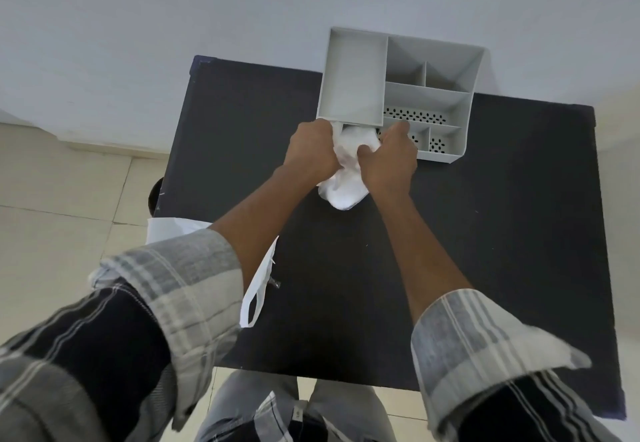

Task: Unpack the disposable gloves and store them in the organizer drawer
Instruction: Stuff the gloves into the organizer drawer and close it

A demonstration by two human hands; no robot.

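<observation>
A grey plastic organizer (460, 71) stands at the far edge of the black table (485, 233), against the wall. A bundle of white disposable gloves (346, 192) is squeezed between my two hands right at the front of the organizer's lower left part. Its upper end pokes into the opening under the tall left compartment. My left hand (310, 152) grips the bundle from the left. My right hand (389, 156) grips it from the right, thumb pressed into the gloves. The drawer itself is mostly hidden by my hands.
A white plastic bag (258, 289) lies flat at the table's left edge, partly under my left forearm. The organizer has several empty compartments, some with perforated floors (415, 116). A dark round object (156, 195) shows below the table's left side. Tiled floor surrounds the table.
</observation>
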